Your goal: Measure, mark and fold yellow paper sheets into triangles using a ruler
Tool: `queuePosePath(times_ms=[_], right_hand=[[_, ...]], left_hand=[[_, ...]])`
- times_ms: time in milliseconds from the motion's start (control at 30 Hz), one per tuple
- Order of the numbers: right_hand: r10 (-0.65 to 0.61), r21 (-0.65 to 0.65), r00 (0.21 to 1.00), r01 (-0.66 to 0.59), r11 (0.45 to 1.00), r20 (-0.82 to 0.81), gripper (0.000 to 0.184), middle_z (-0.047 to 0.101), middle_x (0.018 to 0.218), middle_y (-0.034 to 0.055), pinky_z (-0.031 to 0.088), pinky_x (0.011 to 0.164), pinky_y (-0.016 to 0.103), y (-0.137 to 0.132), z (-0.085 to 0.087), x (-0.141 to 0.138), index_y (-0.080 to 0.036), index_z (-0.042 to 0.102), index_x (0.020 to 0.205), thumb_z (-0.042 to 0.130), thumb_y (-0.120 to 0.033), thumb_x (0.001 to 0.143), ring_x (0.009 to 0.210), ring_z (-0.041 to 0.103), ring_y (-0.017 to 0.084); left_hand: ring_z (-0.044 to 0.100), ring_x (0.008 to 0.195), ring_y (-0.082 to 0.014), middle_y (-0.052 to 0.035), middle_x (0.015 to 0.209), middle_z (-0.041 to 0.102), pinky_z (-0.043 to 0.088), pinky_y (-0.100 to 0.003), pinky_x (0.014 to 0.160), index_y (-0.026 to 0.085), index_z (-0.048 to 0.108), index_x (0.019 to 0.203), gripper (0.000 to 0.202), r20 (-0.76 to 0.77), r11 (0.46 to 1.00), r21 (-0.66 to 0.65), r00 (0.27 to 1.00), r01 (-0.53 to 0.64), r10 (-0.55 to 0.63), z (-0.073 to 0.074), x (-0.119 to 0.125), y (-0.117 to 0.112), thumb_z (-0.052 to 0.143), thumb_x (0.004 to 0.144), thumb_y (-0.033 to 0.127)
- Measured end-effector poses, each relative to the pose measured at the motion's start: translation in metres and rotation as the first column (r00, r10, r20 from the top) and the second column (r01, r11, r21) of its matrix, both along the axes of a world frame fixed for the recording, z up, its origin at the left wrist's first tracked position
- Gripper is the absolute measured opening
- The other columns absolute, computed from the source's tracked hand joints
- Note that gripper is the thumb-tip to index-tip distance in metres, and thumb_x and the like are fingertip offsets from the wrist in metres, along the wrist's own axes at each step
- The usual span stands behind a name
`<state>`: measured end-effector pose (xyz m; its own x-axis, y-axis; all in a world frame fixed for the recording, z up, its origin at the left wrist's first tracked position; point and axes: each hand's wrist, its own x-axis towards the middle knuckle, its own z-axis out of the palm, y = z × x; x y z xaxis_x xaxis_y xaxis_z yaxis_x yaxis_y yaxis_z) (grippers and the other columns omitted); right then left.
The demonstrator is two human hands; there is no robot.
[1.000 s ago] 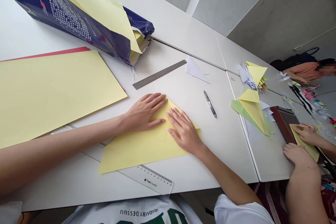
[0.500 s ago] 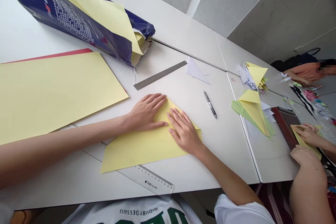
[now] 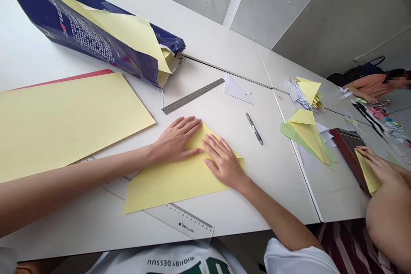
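A folded sheet of yellow paper (image 3: 163, 188) lies on the white table in front of me, its far corner brought to a point. My left hand (image 3: 178, 140) rests flat on its upper left part, fingers stretched out. On the folded flap at the right, my right hand (image 3: 223, 158) presses with its fingers extended. Both hands are open and close together, with a narrow strip of paper between them. Beneath the sheet lies a clear plastic triangle ruler (image 3: 192, 221), partly covered by it.
Large yellow sheets (image 3: 73, 124) lie at left over a red one. Behind are an opened blue package (image 3: 93, 38) of yellow paper, a metal ruler (image 3: 192, 96), a white paper triangle (image 3: 236, 90) and a pen (image 3: 254, 128). Folded papers (image 3: 308, 132) lie right, near a co-worker's hands (image 3: 375, 162).
My hands stay nearly in place on the yellow paper, the right one shifting slightly. The view has tilted a little. At right, the co-worker's hands and paper have moved.
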<state>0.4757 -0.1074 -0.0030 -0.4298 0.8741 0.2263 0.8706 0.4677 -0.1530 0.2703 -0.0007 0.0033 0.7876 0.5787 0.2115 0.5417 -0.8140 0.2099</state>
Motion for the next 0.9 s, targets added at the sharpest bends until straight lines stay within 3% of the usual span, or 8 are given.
queuePosePath(times_ms=[167, 533, 733, 900], right_hand=[[-0.003, -0.012, 1.0, 0.003, 1.0, -0.008, 0.053, 0.037, 0.155, 0.0091, 0.028, 0.123, 0.047, 0.0, 0.001, 0.001, -0.014, 0.038, 0.15, 0.034, -0.035, 0.102, 0.149, 0.027, 0.019], [-0.016, -0.034, 0.999, 0.017, 0.999, 0.033, 0.051, 0.037, 0.156, 0.0085, 0.026, 0.124, 0.047, -0.001, 0.005, -0.001, -0.014, 0.037, 0.151, 0.028, -0.025, 0.101, 0.15, 0.024, 0.019], [-0.109, -0.078, 0.993, 0.113, 0.991, 0.053, 0.056, 0.031, 0.158, 0.0109, 0.025, 0.124, 0.044, 0.006, 0.011, -0.013, -0.008, 0.03, 0.153, 0.022, -0.033, 0.104, 0.15, 0.023, 0.021], [-0.232, -0.107, 0.972, 0.234, 0.966, 0.031, 0.066, 0.03, 0.158, 0.0144, 0.028, 0.123, 0.043, 0.038, 0.015, -0.029, -0.006, 0.032, 0.152, 0.019, -0.049, 0.103, 0.15, 0.025, 0.024]], left_hand=[[0.03, 0.146, -0.0268, -0.0101, 0.155, 0.037, 0.019, -0.042, 0.121, 0.014, 0.037, 0.147, 0.079, -0.011, 1.0, 0.001, 1.0, -0.003, 0.003, 0.002, 0.003, -0.002, 0.035, 0.091, 0.07], [0.02, 0.149, -0.0332, -0.0163, 0.159, 0.027, 0.017, -0.048, 0.122, 0.005, 0.027, 0.151, 0.09, -0.007, 0.998, -0.011, 0.998, -0.063, 0.063, -0.007, 0.012, -0.013, 0.031, 0.09, 0.071], [0.021, 0.148, -0.0349, -0.0175, 0.158, 0.028, 0.019, -0.049, 0.121, 0.003, 0.03, 0.149, 0.088, 0.007, 0.999, 0.009, 0.999, -0.052, 0.052, -0.009, 0.013, -0.015, 0.032, 0.091, 0.068], [0.024, 0.147, -0.0351, -0.0162, 0.156, 0.033, 0.022, -0.051, 0.119, 0.008, 0.03, 0.15, 0.08, 0.034, 0.998, 0.019, 0.998, -0.052, 0.051, -0.008, 0.014, -0.015, 0.037, 0.091, 0.061]])
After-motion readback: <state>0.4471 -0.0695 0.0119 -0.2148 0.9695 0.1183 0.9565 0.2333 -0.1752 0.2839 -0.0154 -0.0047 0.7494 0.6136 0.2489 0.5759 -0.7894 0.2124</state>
